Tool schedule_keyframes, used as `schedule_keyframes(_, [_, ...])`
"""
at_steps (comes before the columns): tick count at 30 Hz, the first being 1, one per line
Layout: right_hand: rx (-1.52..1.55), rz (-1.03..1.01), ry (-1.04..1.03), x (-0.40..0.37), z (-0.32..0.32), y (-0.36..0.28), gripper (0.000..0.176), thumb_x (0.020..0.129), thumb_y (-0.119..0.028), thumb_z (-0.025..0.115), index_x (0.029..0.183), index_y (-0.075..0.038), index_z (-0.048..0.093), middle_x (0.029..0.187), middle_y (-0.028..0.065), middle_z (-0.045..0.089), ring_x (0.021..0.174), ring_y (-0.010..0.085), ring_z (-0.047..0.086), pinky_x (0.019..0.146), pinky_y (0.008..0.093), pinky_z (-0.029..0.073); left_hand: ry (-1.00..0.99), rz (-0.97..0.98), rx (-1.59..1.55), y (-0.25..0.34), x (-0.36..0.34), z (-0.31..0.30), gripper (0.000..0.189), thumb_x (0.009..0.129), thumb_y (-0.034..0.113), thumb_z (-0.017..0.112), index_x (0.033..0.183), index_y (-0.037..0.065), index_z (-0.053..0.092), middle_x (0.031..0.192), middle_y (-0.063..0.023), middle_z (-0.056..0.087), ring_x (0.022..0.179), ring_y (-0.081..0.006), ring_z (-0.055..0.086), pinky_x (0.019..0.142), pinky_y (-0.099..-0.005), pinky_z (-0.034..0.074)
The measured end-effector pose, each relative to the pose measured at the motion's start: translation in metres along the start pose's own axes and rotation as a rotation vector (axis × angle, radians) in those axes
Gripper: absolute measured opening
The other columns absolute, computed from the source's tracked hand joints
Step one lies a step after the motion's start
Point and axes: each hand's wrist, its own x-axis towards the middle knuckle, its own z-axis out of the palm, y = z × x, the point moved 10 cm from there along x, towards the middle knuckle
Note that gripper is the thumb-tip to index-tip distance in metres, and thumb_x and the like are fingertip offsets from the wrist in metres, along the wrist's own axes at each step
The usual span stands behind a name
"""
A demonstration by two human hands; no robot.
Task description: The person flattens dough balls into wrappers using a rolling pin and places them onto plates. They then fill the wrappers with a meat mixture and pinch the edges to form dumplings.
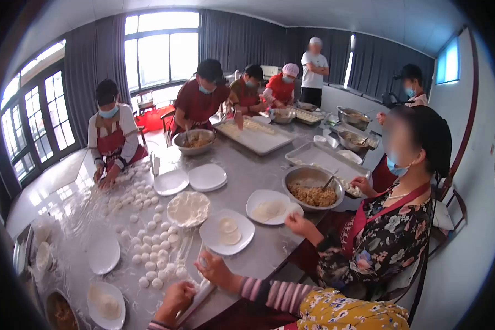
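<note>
Near the bottom edge, my left hand [177, 298] has its fingers curled closed over the table; whatever is in them is hidden. My right hand [219, 273], at the end of a striped sleeve, is closed with a small pale piece of dough [203, 262] at its fingertips. A pale bar [197, 301], possibly a rolling pin, lies between my hands. Just left of them are many small dough balls [157, 254] on the floured metal table. Beyond my right hand stands a white plate [243, 242] with flat dough wrappers [229, 230].
A plate of flour [188, 208] and several white plates [103, 255] stand around the dough balls. At right, a seated person [390, 220] works beside a bowl of filling [313, 190]. Trays [253, 140] and other people in aprons line the far side.
</note>
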Motion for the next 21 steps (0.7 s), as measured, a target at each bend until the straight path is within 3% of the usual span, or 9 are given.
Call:
schedule_keyframes(1, [-0.009,-0.014,0.027,-0.004,-0.015,-0.01,0.026,0.078,-0.015,0.067,0.092,-0.003,0.048,0.075,0.0219,0.054,0.064,0.043,0.054,0.049,0.0452,0.043,-0.074,0.012,-0.001,-0.004,-0.003,0.008,0.019,0.075,0.02,0.066,0.084,0.003,0.067,0.074,-0.014,0.065,0.07,-0.0274,0.064,0.066,-0.0349,0.049])
schedule_keyframes(4, [-0.275,-0.252,-0.043,-0.027,-0.023,-0.029,0.024,0.079,-0.015,0.065,0.089,-0.003,0.047,0.076,0.023,0.053,0.063,0.0437,0.053,0.049,0.0459,0.042,-0.044,-0.089,-0.087,-0.011,-0.016,0.002,0.02,0.074,0.02,0.066,0.083,0.002,0.067,0.073,-0.0152,0.065,0.068,-0.0247,0.064,0.065,-0.0337,0.049])
schedule_keyframes(7, [-0.18,-0.11,-0.018,-0.025,-0.02,-0.016,0.025,0.079,-0.014,0.066,0.09,-0.003,0.047,0.072,0.0217,0.053,0.061,0.0428,0.054,0.048,0.0456,0.042,-0.095,-0.149,-0.058,-0.011,-0.017,0.008,0.02,0.073,0.02,0.066,0.082,0.002,0.066,0.073,-0.0158,0.065,0.069,-0.0257,0.064,0.065,-0.0343,0.049])
schedule_keyframes(9, [0.009,0.072,-0.026,0.002,0.002,0.008,0.029,0.077,-0.013,0.068,0.094,-0.003,0.047,0.069,0.0194,0.054,0.059,0.0411,0.055,0.048,0.0451,0.043,-0.038,-0.081,0.112,-0.001,-0.008,0.003,0.02,0.074,0.02,0.065,0.081,0.002,0.065,0.074,-0.0157,0.065,0.069,-0.0267,0.064,0.065,-0.0354,0.049])
schedule_keyframes(13, [-0.045,-0.024,0.02,-0.004,-0.015,0.0,0.031,0.077,-0.013,0.068,0.096,-0.003,0.047,0.068,0.0185,0.055,0.058,0.0401,0.055,0.048,0.0453,0.042,-0.021,-0.008,-0.027,0.001,-0.003,0.003,0.019,0.075,0.02,0.065,0.081,0.001,0.066,0.072,-0.0151,0.065,0.065,-0.0252,0.064,0.062,-0.0349,0.049])
schedule_keyframes(15, [-0.031,0.002,-0.003,-0.027,-0.039,-0.009,0.03,0.078,-0.015,0.067,0.096,-0.004,0.047,0.069,0.0198,0.055,0.059,0.0412,0.055,0.048,0.0459,0.042,-0.04,-0.123,-0.142,-0.006,-0.015,0.003,0.019,0.075,0.019,0.065,0.08,0.001,0.066,0.07,-0.0149,0.065,0.063,-0.0234,0.064,0.061,-0.0331,0.049])
schedule_keyframes(16, [0.187,0.052,0.019,-0.024,-0.051,-0.017,0.03,0.078,-0.016,0.067,0.097,-0.003,0.046,0.068,0.0199,0.054,0.058,0.0414,0.055,0.049,0.0458,0.042,-0.021,-0.094,-0.1,-0.008,-0.015,0.002,0.018,0.075,0.016,0.066,0.078,-0.001,0.065,0.066,-0.0095,0.064,0.06,-0.0132,0.06,0.056,-0.0303,0.048])
schedule_keyframes(19, [-0.016,-0.036,0.031,-0.01,-0.027,-0.005,0.031,0.078,-0.016,0.067,0.097,-0.003,0.046,0.069,0.0208,0.054,0.06,0.0407,0.055,0.049,0.0453,0.042,-0.108,-0.052,0.011,0.001,-0.008,0.01,0.018,0.075,0.017,0.066,0.078,-0.001,0.065,0.066,-0.0102,0.064,0.06,-0.0137,0.059,0.056,-0.0309,0.047])
schedule_keyframes(21, [-0.021,0.031,-0.027,0.002,-0.004,0.011,0.031,0.078,-0.017,0.067,0.097,-0.003,0.046,0.073,0.0224,0.054,0.062,0.04,0.055,0.048,0.0452,0.042,-0.044,-0.044,0.037,0.019,-0.006,-0.001,0.018,0.076,0.018,0.066,0.078,0.0,0.065,0.064,-0.0102,0.063,0.058,-0.0146,0.058,0.055,-0.0314,0.046])
